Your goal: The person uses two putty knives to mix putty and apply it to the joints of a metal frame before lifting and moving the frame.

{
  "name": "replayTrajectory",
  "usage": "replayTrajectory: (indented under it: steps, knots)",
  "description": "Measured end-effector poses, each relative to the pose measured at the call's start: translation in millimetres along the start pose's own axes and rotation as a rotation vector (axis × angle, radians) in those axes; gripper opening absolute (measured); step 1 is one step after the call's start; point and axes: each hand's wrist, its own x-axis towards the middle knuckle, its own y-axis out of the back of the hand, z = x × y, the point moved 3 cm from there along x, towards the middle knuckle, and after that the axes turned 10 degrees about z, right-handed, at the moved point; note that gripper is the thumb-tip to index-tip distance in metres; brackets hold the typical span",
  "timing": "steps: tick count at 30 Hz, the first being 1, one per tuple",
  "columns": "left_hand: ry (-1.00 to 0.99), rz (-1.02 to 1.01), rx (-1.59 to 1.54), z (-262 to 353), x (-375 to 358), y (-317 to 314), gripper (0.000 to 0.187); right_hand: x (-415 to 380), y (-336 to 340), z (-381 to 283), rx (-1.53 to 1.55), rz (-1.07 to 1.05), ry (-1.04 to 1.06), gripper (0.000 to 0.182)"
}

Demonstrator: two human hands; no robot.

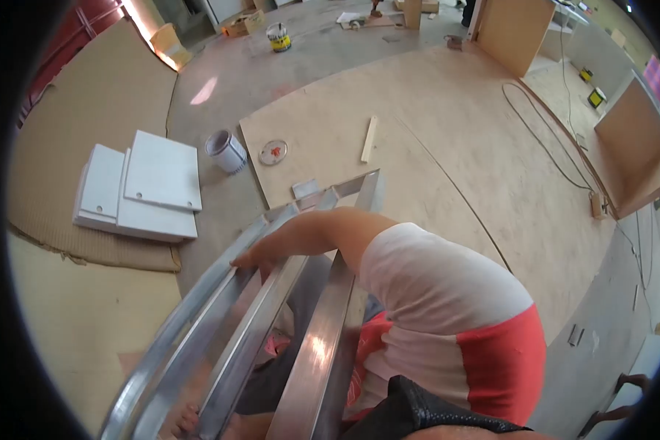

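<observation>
A long silver metal frame of several parallel bars, joined by a crosspiece at its far end, slopes up in front of my body. I cannot make out whether it is a folded ladder. My right arm, in a white and red sleeve, reaches across the bars. At its end, my right hand is closed over the outer bars, its fingers partly hidden. Low in the view, my left hand has its fingers curled round a bar near the bottom edge. The bars hide part of that hand and my legs.
White panels lie stacked on cardboard at left. Beside a plywood sheet stands a paint can; a lid and a wood strip lie on the sheet. A cable loops near cabinets at right.
</observation>
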Motion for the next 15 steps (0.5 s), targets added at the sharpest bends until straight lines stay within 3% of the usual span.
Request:
replayTrajectory:
  steps: [4,5,6,7,8,9,12,15]
  knots:
    - [-0.063,0.062,0.056,34,-4,24,0.049,23,-14,0,-0.486,-0.138,0.4,0.079]
    - [-0.096,0.083,0.036,40,-5,29,0.049,-17,-28,-6,0.099,0.011,-0.134,0.077]
    - [-0.132,0.088,-0.018,43,-4,32,0.049,11,-29,-3,0.08,-0.155,0.031,0.079]
    - [-0.152,0.025,-0.111,45,-2,25,0.048,40,-25,2,0.196,-0.109,-0.028,0.064]
    - [-0.147,-0.069,-0.191,57,-5,-7,0.048,40,-25,1,0.317,-0.059,-0.082,0.049]
    - [-0.028,-0.275,-0.303,82,-13,-80,0.043,44,-23,0,0.437,-0.005,-0.129,0.034]
    - [-0.138,0.244,-0.314,115,-9,-89,0.047,57,-17,0,0.443,0.056,0.008,0.025]
    - [-0.135,0.447,-0.218,119,0,-55,0.041,83,-10,0,0.542,0.033,-0.047,0.025]
